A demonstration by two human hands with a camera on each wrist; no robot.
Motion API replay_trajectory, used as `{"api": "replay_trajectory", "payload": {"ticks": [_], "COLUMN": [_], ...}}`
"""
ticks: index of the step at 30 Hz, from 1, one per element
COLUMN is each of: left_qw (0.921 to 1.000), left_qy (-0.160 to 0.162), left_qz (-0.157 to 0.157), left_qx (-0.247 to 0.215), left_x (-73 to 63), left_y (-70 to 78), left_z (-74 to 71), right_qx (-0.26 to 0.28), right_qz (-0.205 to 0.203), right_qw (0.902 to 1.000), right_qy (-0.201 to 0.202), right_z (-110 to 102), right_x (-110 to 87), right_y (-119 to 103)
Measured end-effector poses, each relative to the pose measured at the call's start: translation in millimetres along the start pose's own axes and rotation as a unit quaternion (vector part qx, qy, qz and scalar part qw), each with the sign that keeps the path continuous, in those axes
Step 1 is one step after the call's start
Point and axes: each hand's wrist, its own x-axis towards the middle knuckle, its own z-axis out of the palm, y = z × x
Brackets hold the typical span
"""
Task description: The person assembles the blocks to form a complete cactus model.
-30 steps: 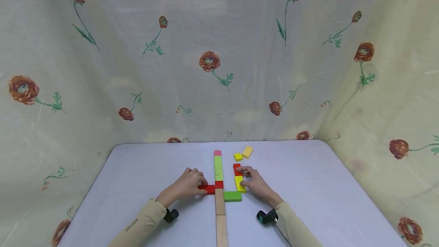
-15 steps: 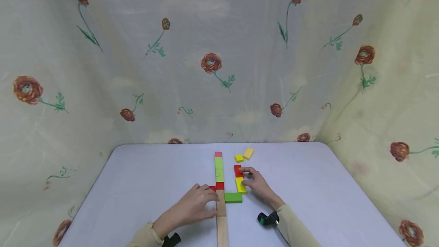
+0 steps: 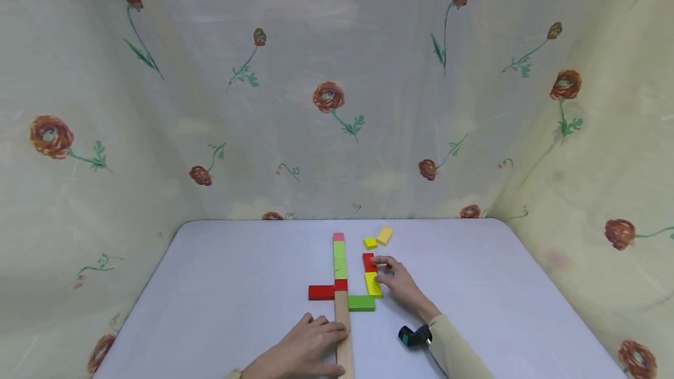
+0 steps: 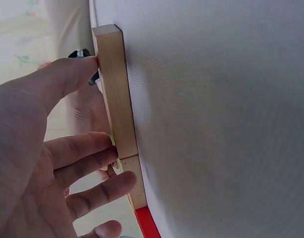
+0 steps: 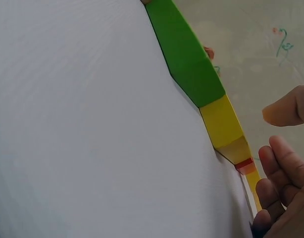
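Two plain wooden blocks point(image 4: 117, 94) lie end to end, running toward the person. Over them is my left hand point(image 3: 305, 347), its thumb tip at the side of the nearer block and its other fingers spread near the joint. The line continues away through a small red block point(image 3: 341, 285), light green blocks point(image 3: 339, 259) and a pink one point(image 3: 339, 237). A red block point(image 3: 321, 292) juts out left and a green block point(image 3: 361, 303) right. My right hand point(image 3: 405, 285) hovers with loosely bent fingers beside a yellow block point(image 3: 371, 286) and a red block point(image 3: 368, 262), thumb apart from the fingers.
Behind the right-hand row are a small yellow block point(image 3: 370, 243) and a pale yellow block point(image 3: 385, 235). The white table point(image 3: 237, 262) has rounded far corners. Flower-patterned curtains point(image 3: 389, 121) hang behind it and at both sides.
My left hand has let go of the red block on the left and moved nearer, down along the wooden blocks. My right hand stays by the yellow and red blocks.
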Motion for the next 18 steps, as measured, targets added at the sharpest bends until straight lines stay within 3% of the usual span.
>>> {"api": "replay_trajectory", "payload": {"ticks": [7,18], "left_qw": [0.9978,0.9953], "left_qy": [-0.034,-0.048], "left_qz": [-0.035,-0.049], "left_qx": [-0.045,-0.068], "left_x": [0.8,0.8], "left_y": [2.0,1.8], "left_z": [-1.7,-0.6], "right_qx": [0.017,0.002], "right_qz": [0.005,0.035], "right_qw": [0.9998,0.9973], "right_qy": [0.011,0.065], "right_z": [-14.7,-48.5], "right_x": [9.6,52.8], "right_y": [2.3,8.0]}}
